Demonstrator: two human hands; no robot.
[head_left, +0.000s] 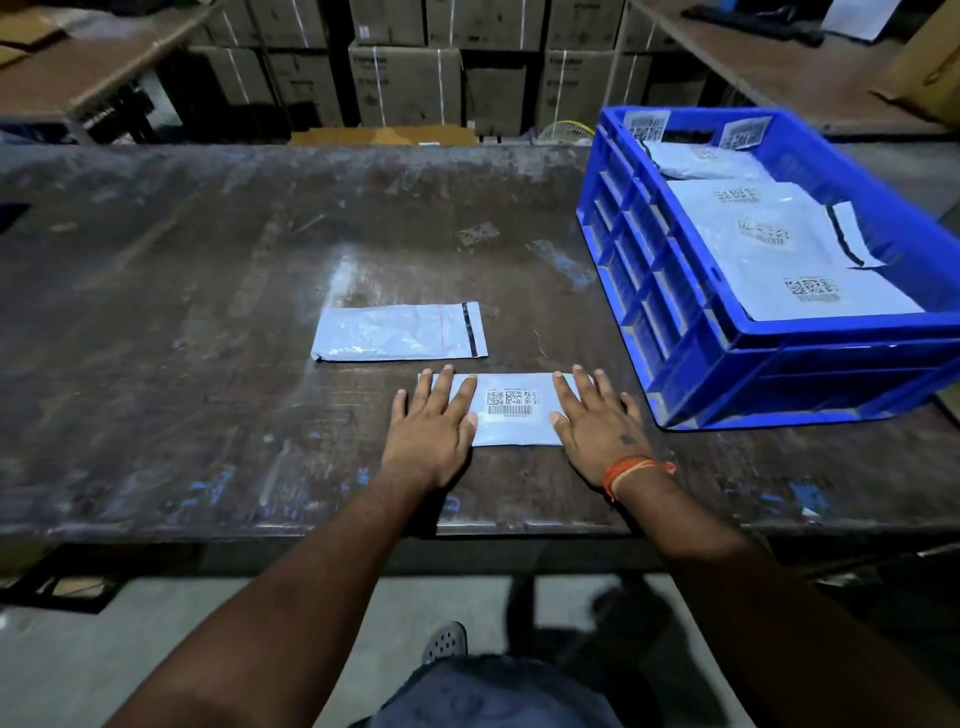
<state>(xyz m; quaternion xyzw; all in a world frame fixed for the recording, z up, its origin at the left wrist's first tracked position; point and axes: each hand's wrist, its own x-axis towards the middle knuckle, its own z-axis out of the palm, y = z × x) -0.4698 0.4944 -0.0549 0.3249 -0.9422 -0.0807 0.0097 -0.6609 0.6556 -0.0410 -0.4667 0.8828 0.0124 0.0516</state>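
Forearms reach over bench (208, 312) edge. Left hand (431, 431) and right hand (602, 426), fingers straight, gripping nothing, press flat on ends of labelled poly mailer (514, 415) near bench front. Mailer probably light, limp, slick: pinch a short edge.

Blue crate (691, 332); pale grey mailer (511, 410), black barcode print.
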